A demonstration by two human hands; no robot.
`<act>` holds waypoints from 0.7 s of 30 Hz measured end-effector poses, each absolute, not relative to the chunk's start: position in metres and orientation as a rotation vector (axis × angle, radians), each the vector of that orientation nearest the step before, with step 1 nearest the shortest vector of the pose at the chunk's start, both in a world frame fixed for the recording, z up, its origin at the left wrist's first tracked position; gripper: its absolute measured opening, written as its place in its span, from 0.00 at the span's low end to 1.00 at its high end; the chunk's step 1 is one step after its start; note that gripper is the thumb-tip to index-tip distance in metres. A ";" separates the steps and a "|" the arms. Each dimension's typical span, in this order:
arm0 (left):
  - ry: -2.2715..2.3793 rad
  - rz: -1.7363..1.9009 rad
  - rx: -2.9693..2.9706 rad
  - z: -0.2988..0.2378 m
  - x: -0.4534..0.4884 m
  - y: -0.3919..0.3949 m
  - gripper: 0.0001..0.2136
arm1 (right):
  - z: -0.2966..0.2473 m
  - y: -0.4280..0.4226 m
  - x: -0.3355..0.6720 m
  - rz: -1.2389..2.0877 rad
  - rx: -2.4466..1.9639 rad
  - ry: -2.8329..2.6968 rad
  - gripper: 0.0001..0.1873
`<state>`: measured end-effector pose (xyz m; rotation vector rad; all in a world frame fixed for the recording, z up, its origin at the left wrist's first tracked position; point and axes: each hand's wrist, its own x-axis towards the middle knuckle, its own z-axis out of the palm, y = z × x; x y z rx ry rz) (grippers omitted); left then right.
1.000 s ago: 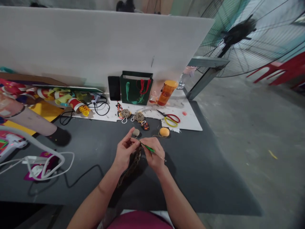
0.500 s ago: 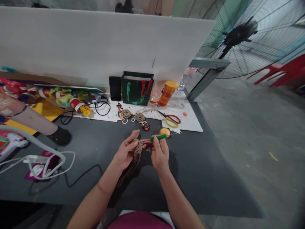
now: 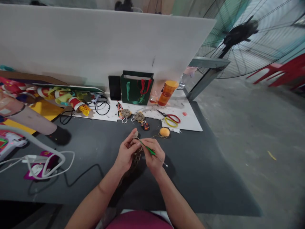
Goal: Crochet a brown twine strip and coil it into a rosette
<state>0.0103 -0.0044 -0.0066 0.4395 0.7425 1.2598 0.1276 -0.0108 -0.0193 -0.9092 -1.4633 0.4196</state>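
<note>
My left hand (image 3: 127, 149) pinches the top of a brown crocheted strip (image 3: 137, 158), with its thumb pointing up and away from me. The strip hangs below my fingers and is partly hidden by both hands. In my right hand (image 3: 153, 156) lies a crochet hook (image 3: 150, 150) with a green grip, its tip at the left fingertips and its metal end sticking out toward the lower right. Just beyond the right hand rests a small yellow-orange ball (image 3: 164, 132) with a thin brown strand beside it.
Scissors (image 3: 172, 120) with red and yellow handles lie beyond the ball. Two brown rosette charms, one a rosette (image 3: 139, 117), sit left of them. Behind stand a dark green bag (image 3: 137, 88), a phone (image 3: 114, 87) and an orange bottle (image 3: 168, 93). A white cable (image 3: 63, 159) loops at left.
My right hand has moved in to the left hand. The hook has turned from nearly level to slanting, its metal end now toward the lower right. The ball shows fully.
</note>
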 end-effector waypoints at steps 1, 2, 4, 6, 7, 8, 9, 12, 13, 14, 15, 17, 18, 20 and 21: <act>0.736 1.239 0.401 -0.008 0.011 -0.004 0.30 | -0.020 -0.012 0.127 0.371 -0.917 -1.464 0.10; 0.728 1.213 0.366 -0.009 0.011 -0.004 0.30 | -0.020 -0.013 0.126 0.357 -0.936 -1.443 0.10; 0.716 1.176 0.321 -0.010 0.012 -0.004 0.30 | -0.019 -0.014 0.124 0.407 -0.993 -1.366 0.07; 0.709 1.176 0.313 -0.009 0.011 -0.004 0.29 | -0.018 -0.016 0.122 0.483 -1.069 -1.270 0.05; 0.711 1.188 0.318 -0.009 0.011 -0.004 0.29 | -0.017 -0.016 0.122 0.506 -1.105 -1.225 0.05; 0.716 1.200 0.325 -0.009 0.010 -0.003 0.29 | -0.016 -0.015 0.122 0.522 -1.131 -1.189 0.04; 0.722 1.206 0.333 -0.008 0.009 -0.003 0.29 | -0.015 -0.015 0.123 0.536 -1.142 -1.155 0.04; 0.740 1.191 0.351 -0.008 0.006 -0.001 0.27 | -0.013 -0.011 0.124 0.643 -1.117 -1.064 0.06; 0.744 1.178 0.358 -0.008 0.005 -0.001 0.26 | -0.014 -0.010 0.125 0.720 -1.096 -1.029 0.07; 0.747 1.165 0.364 -0.008 0.004 -0.001 0.25 | -0.015 -0.009 0.125 0.809 -1.070 -0.993 0.08; 0.747 1.154 0.370 -0.008 0.003 -0.001 0.25 | -0.016 -0.008 0.125 0.899 -1.043 -0.952 0.09; 0.735 1.141 0.379 -0.007 0.003 -0.001 0.23 | -0.020 -0.007 0.125 1.038 -1.004 -0.859 0.11; 0.726 1.140 0.385 -0.007 0.003 -0.001 0.23 | -0.022 -0.006 0.124 1.068 -0.997 -0.812 0.12; 0.714 1.147 0.409 -0.005 0.004 -0.003 0.24 | -0.024 -0.007 0.123 1.065 -1.005 -0.778 0.12; 0.717 1.148 0.426 -0.004 0.004 -0.004 0.24 | -0.024 -0.008 0.122 1.045 -1.014 -0.807 0.12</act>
